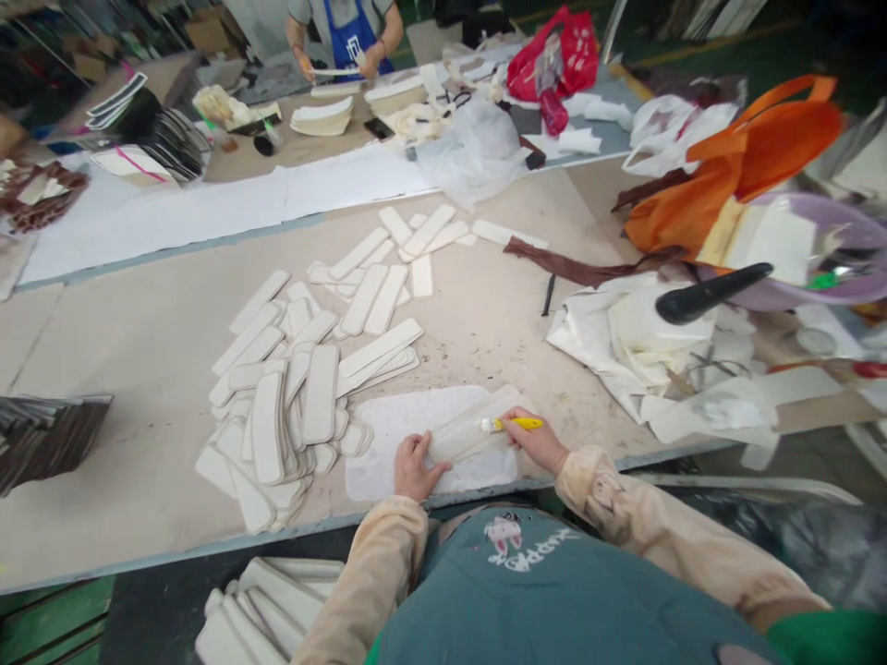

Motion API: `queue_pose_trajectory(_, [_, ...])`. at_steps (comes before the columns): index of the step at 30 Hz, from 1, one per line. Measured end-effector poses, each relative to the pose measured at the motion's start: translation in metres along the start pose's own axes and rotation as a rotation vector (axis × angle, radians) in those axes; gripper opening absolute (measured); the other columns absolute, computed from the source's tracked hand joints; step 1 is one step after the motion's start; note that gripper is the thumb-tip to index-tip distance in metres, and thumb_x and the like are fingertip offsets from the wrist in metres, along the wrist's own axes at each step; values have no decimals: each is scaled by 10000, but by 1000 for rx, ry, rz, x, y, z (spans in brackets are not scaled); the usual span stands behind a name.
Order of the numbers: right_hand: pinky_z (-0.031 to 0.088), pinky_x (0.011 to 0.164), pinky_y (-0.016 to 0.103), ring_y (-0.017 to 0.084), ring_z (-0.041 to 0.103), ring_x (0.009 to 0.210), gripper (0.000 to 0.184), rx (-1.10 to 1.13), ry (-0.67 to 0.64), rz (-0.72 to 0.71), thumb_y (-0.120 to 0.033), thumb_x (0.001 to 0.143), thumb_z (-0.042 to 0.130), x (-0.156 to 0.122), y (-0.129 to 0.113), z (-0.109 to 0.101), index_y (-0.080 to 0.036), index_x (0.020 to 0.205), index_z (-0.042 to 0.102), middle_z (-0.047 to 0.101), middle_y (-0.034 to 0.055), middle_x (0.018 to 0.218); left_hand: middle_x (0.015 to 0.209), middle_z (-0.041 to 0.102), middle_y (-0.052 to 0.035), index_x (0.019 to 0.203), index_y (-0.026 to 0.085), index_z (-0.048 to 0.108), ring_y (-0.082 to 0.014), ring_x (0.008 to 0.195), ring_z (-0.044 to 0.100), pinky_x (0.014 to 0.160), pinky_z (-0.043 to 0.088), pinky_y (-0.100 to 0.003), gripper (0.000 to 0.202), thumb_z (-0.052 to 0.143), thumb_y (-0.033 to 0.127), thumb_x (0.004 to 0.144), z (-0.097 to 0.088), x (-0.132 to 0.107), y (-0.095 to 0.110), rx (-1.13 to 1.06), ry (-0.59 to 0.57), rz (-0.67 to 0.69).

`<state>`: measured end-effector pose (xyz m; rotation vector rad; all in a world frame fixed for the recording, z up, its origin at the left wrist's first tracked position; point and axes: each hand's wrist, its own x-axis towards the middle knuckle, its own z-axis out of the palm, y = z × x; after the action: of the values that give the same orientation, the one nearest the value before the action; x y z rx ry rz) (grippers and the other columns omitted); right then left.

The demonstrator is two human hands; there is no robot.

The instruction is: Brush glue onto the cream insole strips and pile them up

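In my right hand (pixel 538 440) is a small brush (pixel 524 424) with a yellow handle, its whitish bristles pointing left over a pale strip (pixel 458 438). The strip looks glossy and lies slanted on a white sheet (pixel 388 421) near the table's front edge. My left hand (pixel 416 468) grips the strip's left end, with thumb and forefinger around the corner. Left of the sheet is a loose pile of white rounded strips (pixel 321 392), spreading up toward the middle of the table.
To the right stand a white container (pixel 644 319) with a black handle on it, a purple basin (pixel 859 217) and an orange bag (pixel 748 175). A brown cloth strip (pixel 589 268) lies beyond. Dark stacked pieces (pixel 48 434) sit at left. Across the table works a person in a blue apron (pixel 352 42).
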<state>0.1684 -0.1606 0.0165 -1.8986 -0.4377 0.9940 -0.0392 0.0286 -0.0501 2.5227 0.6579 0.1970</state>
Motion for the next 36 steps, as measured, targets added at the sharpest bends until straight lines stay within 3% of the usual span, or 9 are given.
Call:
queue_pose_trajectory(4, [435, 565, 240, 127, 543, 531, 222, -197, 209, -31, -378, 826, 432, -4, 5, -48, -202, 847, 565, 559, -45, 558, 1042, 493, -98, 1209, 183, 527, -249, 971, 506, 855, 452, -416, 703, 724, 501, 614, 1, 0, -1, -1, -2, 5])
queue_pose_trajectory(7, [439, 620, 244, 141, 586, 611, 238, -379, 278, -168, -376, 859, 403, -8, 3, -58, -205, 890, 566, 618, -15, 645, 1041, 492, -92, 1208, 199, 526, -252, 974, 508, 858, 453, -429, 703, 732, 493, 604, 2, 0, -2, -2, 0, 3])
queue_pose_trajectory(10, [428, 644, 253, 164, 619, 700, 280, -683, 251, -296, -339, 900, 353, -11, -1, -45, -183, 990, 566, 671, 55, 802, 1039, 494, -95, 1198, 185, 531, -251, 977, 508, 856, 456, -426, 707, 742, 484, 594, 1, 0, 0, 0, 9, 3])
queue_pose_trajectory(14, [401, 588, 251, 188, 625, 680, 247, -966, 56, -373, -255, 898, 368, -12, -8, -6, -140, 966, 576, 670, 114, 764, 1034, 496, -99, 1191, 171, 528, -248, 969, 508, 859, 458, -423, 706, 749, 468, 590, -2, 0, 4, 2, 7, -1])
queue_pose_trajectory(18, [402, 603, 222, 162, 628, 704, 190, -954, -72, -486, -270, 885, 417, -18, -19, 21, -180, 919, 580, 671, 70, 746, 1032, 489, -98, 1197, 173, 512, -252, 971, 508, 852, 459, -425, 716, 757, 450, 584, -5, 1, 7, -17, -16, 0])
queue_pose_trajectory(24, [409, 602, 245, 184, 630, 718, 239, -1036, 51, -398, -226, 903, 356, -16, -24, 2, -148, 983, 567, 665, 97, 779, 1054, 490, -98, 1200, 199, 502, -262, 990, 507, 857, 449, -445, 720, 753, 452, 574, -10, 2, 11, -27, -48, -50])
queue_pose_trajectory(27, [409, 577, 248, 195, 631, 703, 209, -1075, 9, -341, -165, 868, 383, -12, -17, 4, -150, 953, 573, 663, 102, 764, 1063, 496, -111, 1198, 181, 504, -267, 993, 504, 860, 447, -445, 772, 770, 471, 534, -14, 2, 14, -28, -71, -73])
queue_pose_trajectory(33, [471, 700, 290, 203, 639, 803, 241, -688, -284, -578, -265, 887, 376, -16, -22, 44, -206, 985, 589, 679, 89, 862, 1111, 507, -148, 1231, 160, 494, -287, 1033, 497, 893, 437, -435, 894, 775, 546, 475, -21, 1, 16, -47, -163, -122])
queue_pose_trajectory(36, [488, 775, 320, 209, 633, 861, 273, -426, -290, -554, -361, 895, 370, -20, -29, 39, -242, 1014, 584, 673, 66, 944, 1030, 578, -123, 1301, 163, 432, -262, 960, 554, 843, 466, -402, 872, 698, 579, 582, -33, 6, 10, -63, -273, -143])
